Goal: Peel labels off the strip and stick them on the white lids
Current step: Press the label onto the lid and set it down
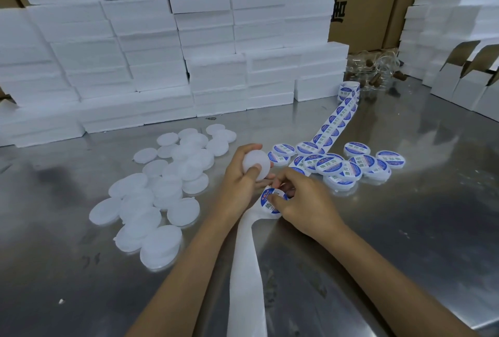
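White foam blocks (151,61) stacked along bench (405,228) back edge. Plain round white lids (154,196) heaped left of middle, many still bare. Left hand (243,177) curled round 1 smooth lid (256,165). Right hand (302,201) pinching blue label (270,200) on papery strip (247,269). Labelled lids (348,166) piled further right, about a dozen done.

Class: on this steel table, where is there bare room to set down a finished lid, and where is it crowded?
Bare: right of the labelled lids, and the near-left corner below the plain lids. Crowded: around both piles, the label strip, and the foam boxes behind.
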A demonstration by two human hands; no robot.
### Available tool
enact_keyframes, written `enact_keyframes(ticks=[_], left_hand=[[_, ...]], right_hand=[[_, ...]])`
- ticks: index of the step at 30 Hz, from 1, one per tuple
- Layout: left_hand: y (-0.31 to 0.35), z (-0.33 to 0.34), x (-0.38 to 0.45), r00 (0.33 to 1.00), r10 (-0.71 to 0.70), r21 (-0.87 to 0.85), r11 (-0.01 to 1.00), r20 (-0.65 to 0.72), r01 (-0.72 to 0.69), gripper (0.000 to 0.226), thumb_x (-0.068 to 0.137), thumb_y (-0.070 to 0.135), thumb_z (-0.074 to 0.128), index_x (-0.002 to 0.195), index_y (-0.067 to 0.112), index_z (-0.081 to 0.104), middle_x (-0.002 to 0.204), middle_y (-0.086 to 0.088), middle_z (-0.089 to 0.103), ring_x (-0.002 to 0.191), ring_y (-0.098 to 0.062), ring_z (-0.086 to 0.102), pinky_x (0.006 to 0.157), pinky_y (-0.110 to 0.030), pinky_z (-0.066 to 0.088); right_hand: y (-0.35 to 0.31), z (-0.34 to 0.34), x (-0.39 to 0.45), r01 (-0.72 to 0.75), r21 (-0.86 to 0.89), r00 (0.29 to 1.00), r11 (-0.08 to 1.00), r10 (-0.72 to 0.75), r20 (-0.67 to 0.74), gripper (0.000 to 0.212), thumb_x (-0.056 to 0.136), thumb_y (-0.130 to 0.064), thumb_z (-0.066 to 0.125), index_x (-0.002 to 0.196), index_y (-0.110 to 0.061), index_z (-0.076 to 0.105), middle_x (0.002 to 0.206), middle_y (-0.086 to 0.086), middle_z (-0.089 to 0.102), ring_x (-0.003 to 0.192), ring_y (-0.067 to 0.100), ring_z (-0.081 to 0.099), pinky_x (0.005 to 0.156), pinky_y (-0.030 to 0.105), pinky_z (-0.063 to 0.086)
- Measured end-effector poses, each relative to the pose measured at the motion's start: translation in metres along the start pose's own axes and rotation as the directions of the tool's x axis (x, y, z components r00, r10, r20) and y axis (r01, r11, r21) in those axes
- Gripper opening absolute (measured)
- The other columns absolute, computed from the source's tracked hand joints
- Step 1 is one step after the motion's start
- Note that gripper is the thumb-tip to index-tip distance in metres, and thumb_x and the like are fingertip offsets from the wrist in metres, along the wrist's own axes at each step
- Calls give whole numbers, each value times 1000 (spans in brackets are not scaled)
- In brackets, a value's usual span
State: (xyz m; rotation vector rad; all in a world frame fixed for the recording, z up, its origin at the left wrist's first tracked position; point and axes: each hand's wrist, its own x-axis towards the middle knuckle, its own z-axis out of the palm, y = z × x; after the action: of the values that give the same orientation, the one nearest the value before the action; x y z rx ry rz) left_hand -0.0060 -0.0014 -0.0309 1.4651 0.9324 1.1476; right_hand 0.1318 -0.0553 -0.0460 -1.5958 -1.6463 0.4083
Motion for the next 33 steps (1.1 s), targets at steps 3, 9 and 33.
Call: enact_keyframes(ticks=[3,9,33], left_hand=[[-2,-1,-1,1000,3,38,999,22,-4,45,98,-5,38,119,30,56,119,-11,60,85,-16,75,71,-29,61],[-5,-4,-4,1000,-8,189,982,22,3,44,97,1,45,114,40,56,119,-3,62,108,-23,66,94,-39,56],[20,-10,-9,975,-218,-509,834,47,211,41,97,-5,33,128,7,57,121,-25,64,101,-35,71,78,-38,61]], right_hand=[[0,0,0,-9,12,1000,1000,9,2,20,79,-24,75,78,-30,57,83,-15,64,78,1,61,66,18,47],[-11,-10,1,-84,308,995,948,62,80,14,79,-9,76,79,-11,62,86,3,65,77,18,61,76,31,52],[-23,-31,12,-223,683,974,696,122,193,26,93,-10,60,109,-12,40,75,14,73,55,30,66,51,30,48]])
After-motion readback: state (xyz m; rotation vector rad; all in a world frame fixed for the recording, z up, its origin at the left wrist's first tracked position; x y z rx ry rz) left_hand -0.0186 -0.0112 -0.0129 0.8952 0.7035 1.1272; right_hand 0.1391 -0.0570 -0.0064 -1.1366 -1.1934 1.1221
